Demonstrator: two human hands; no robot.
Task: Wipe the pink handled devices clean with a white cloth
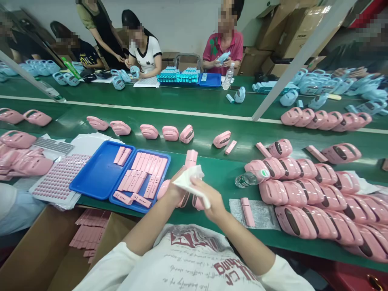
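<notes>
My left hand (pixel 178 182) is closed around a pink rectangular plastic bar (pixel 191 157), whose top end sticks up above the fingers. My right hand (pixel 211 199) grips a white cloth (pixel 189 179), which is folded against the bar and partly covers my left fingers. Beneath my wrists, pink plastic housings (pixel 163 189) rest on the green table, mostly hidden by my arms. Left of my hands, a blue tray (pixel 113 198) carries several pink bars (pixel 132 180). Another pink bar (pixel 247 212) lies on a clear plastic sheet (pixel 263 214) to the right.
Rows of pink housings (pixel 298 220) are stacked at the right, beside a lying plastic bottle (pixel 246 180). A second blue tray (pixel 87 178) and a sheet of small round pieces (pixel 59 176) lie left. Across the green belt (pixel 194 117), co-workers (pixel 222 48) handle blue housings.
</notes>
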